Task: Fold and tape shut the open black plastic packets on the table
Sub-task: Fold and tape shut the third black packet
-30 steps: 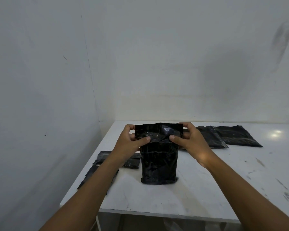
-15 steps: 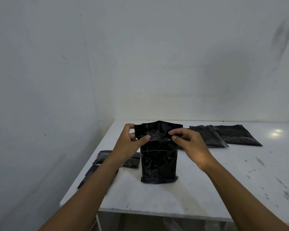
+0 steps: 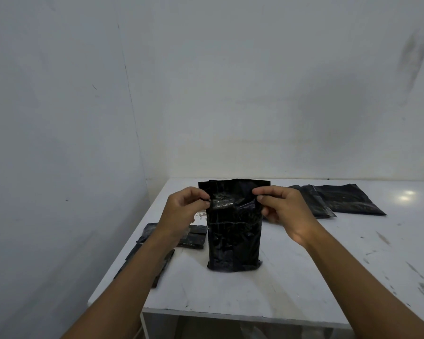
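A black plastic packet (image 3: 233, 238) stands upright on the white table (image 3: 304, 277), its base resting on the surface and its top flap raised. My left hand (image 3: 181, 211) pinches the packet's upper left edge, next to a shiny clear strip of tape on the front. At the upper right edge, my right hand (image 3: 284, 211) pinches the packet between thumb and fingers. Two more black packets (image 3: 340, 200) lie flat at the back right. Folded black packets (image 3: 188, 237) lie at the left, partly hidden by my left forearm.
White walls close in the table at the left and the back. Its front edge runs just below my forearms, with an open space under it. Scuffs and stains mark the right part of the tabletop.
Both hands have shifted their grip: the thumbs left the packet's front and now pinch its upper side edges. The top flap stands up straighter than before.
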